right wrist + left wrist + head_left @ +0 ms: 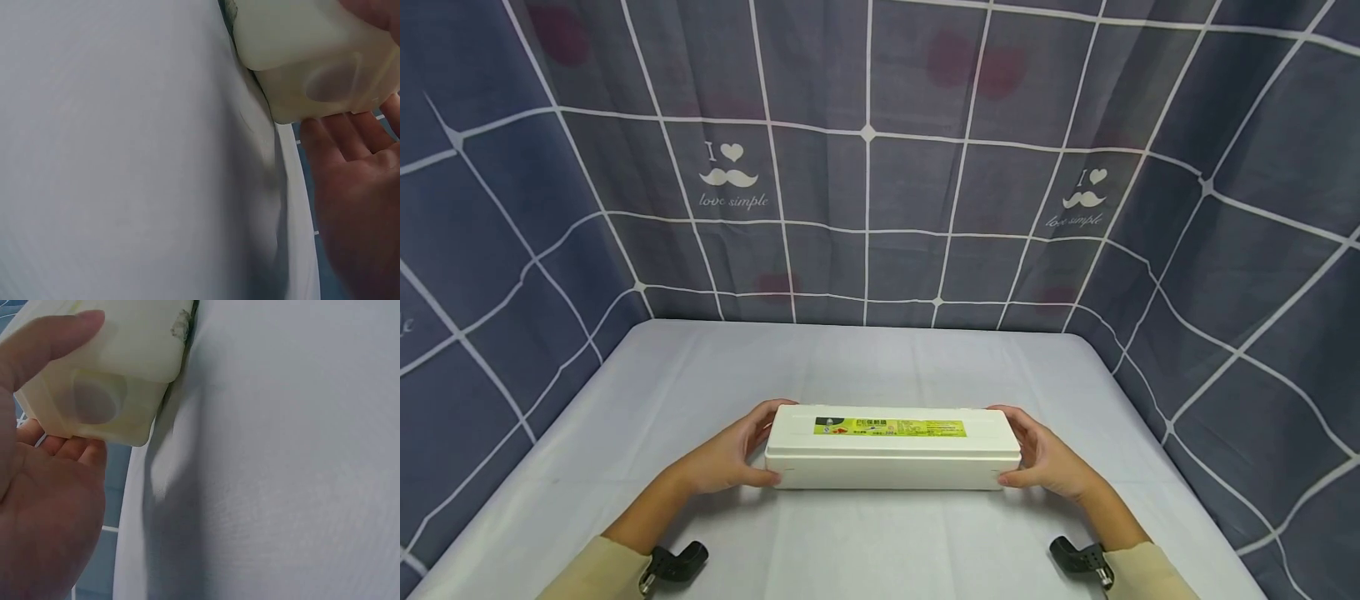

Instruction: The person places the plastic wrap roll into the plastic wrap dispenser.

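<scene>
A long white plastic cling film box point(891, 471) with a yellow-green label point(889, 427) on its lid lies crosswise on the white cloth. My left hand point(735, 454) grips its left end, thumb on the front face and fingers behind. At the other end my right hand point(1051, 458) holds it the same way. In the left wrist view, the box end point(140, 403) shows a round recess, and the left fingertips touch its far edge. The right wrist view has the matching end point(294, 94), with the right fingers point(325, 137) along its back edge.
White cloth point(865, 367) covers the table. Dark blue-grey curtains point(820, 175) with white grid lines rise behind it and on both sides. Black wrist-worn devices point(679, 563) sit by the beige sleeves point(597, 571).
</scene>
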Demonstrator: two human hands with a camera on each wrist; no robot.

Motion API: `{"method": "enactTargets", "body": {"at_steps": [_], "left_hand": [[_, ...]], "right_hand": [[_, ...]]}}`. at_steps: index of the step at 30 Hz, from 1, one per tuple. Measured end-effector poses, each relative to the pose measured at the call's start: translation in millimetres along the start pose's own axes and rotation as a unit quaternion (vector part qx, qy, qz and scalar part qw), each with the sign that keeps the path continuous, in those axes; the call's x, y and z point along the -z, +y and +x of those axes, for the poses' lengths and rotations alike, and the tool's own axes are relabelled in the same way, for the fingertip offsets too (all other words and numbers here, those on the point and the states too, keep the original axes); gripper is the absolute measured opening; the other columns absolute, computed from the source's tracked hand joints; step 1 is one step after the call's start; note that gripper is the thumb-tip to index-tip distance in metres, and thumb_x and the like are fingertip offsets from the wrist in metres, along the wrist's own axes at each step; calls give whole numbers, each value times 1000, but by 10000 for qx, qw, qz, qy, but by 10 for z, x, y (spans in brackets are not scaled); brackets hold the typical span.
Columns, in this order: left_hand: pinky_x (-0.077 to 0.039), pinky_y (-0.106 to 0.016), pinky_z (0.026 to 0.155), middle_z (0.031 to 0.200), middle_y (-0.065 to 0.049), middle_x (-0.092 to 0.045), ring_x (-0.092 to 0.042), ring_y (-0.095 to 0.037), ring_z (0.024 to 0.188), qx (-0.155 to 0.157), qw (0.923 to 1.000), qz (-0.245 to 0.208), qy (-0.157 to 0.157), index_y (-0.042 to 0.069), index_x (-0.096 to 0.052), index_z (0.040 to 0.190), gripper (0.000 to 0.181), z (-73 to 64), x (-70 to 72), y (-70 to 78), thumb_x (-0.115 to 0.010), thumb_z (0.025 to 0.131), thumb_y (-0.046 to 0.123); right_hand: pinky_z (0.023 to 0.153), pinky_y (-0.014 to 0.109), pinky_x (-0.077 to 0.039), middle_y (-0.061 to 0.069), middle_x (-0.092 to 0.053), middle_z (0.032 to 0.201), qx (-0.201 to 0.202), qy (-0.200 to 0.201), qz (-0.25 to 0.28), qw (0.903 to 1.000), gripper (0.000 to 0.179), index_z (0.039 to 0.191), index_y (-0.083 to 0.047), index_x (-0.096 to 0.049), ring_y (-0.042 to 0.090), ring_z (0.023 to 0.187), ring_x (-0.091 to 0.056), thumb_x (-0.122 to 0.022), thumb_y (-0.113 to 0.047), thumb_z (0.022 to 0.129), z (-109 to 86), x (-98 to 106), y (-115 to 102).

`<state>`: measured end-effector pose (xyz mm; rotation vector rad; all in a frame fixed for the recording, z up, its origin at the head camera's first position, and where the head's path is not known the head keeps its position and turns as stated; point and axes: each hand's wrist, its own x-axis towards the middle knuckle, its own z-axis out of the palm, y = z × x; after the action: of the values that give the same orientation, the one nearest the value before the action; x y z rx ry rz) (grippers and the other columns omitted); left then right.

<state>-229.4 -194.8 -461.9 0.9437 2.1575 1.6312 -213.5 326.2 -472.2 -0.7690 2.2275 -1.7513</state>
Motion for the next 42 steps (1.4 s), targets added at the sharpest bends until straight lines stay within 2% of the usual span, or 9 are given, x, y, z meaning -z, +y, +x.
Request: {"method": "enactTargets", "body": {"at_steps": [4, 9, 15, 23, 31, 37, 42], "left_hand": [[-29, -4, 113, 156, -15, -40, -38, 9, 141, 55, 10000, 57, 33, 12, -34, 153, 99, -1, -7, 6, -90, 72, 1], [-28, -4, 114, 154, -12, -43, -40, 7, 141, 140, 9998, 59, 158, 14, -38, 152, 98, 4, -13, 5, -90, 70, -1], [-30, -5, 114, 149, -14, -48, -45, 3, 137, -58, 9992, 198, 333, 11, -42, 149, 97, 13, -29, -14, -90, 67, -5], [-33, -6, 113, 142, -10, -56, -51, -1, 131, -272, 9952, 623, 697, 13, -47, 146, 96, -18, -50, -59, -92, 63, -4], [-35, -8, 113, 142, -4, -58, -52, -1, 132, -102, 9941, 661, 857, 21, -51, 145, 96, -16, -72, -62, -93, 61, -2], [-35, -8, 112, 142, -8, -58, -51, 1, 132, -87, 9938, 617, 925, 17, -52, 145, 95, -14, -83, -72, -92, 61, -3], [-36, -8, 112, 141, -9, -58, -52, 0, 131, -96, 9939, 537, 957, 16, -53, 144, 95, -8, -88, -83, -91, 61, -6]], "right_hand": [[103, 18, -49, 12, -49, 149, 32, -59, -123, 9999, 100, 155, -3, -31, 6, 129, -53, -87, 5, 72, -7, 8, 11], [103, 16, -48, 11, -48, 149, 60, -33, -306, 9995, 102, 155, -4, -31, 5, 129, -52, -89, 4, 71, -5, 1, 16], [99, 19, -52, 7, -51, 144, 112, 151, -579, 9981, 100, 152, -7, -36, 6, 123, -55, -91, 1, 69, 6, -33, 16], [93, 25, -58, 7, -56, 139, 294, 268, -488, 9980, 94, 148, -3, -41, 11, 118, -60, -91, 4, 68, 36, -66, 46], [93, 24, -57, 5, -60, 136, 382, 453, -625, 9963, 93, 145, -2, -46, 10, 115, -63, -91, 6, 64, 26, -70, 53], [93, 22, -57, 7, -60, 135, 374, 554, -791, 9946, 93, 145, -2, -47, 10, 114, -63, -91, 5, 63, 29, -74, 36], [93, 21, -56, 14, -60, 133, 385, 592, -823, 9941, 92, 143, -1, -49, 11, 113, -64, -91, 7, 62, 34, -83, 32]]}}
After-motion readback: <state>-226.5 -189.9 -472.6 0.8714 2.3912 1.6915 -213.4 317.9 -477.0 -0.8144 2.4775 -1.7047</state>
